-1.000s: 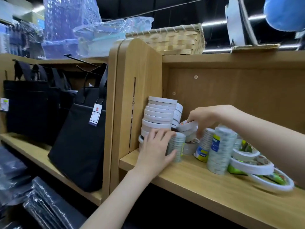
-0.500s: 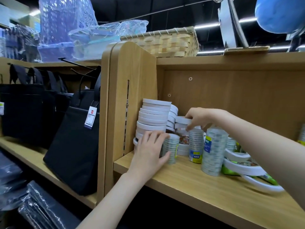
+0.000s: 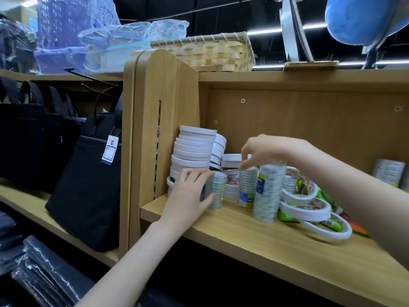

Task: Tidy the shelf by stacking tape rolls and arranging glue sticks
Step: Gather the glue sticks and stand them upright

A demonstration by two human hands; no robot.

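A leaning stack of white tape rolls [image 3: 193,151] stands against the shelf's left wall. My left hand [image 3: 188,196] grips a short pack of clear tape [image 3: 217,189] standing in front of that stack. My right hand [image 3: 265,151] pinches the right edge of a white tape roll [image 3: 230,157], which lies on a low pile behind the packs. Two more clear tape packs stand upright, a middle one [image 3: 247,189] and a taller one [image 3: 269,196]. Loose white rolls [image 3: 305,210] lie overlapping to the right, with green glue sticks [image 3: 332,226] partly hidden under them.
The wooden shelf board [image 3: 243,235] has bare room along its front edge. Another silver tape pack [image 3: 387,171] stands at the far right. A divider panel [image 3: 163,120] bounds the left side, and black bags [image 3: 88,185] hang beyond it. A woven basket [image 3: 205,52] sits above.
My right hand carried the white roll left and back and set it on the low pile behind the packs. My left hand stayed on the short clear pack.
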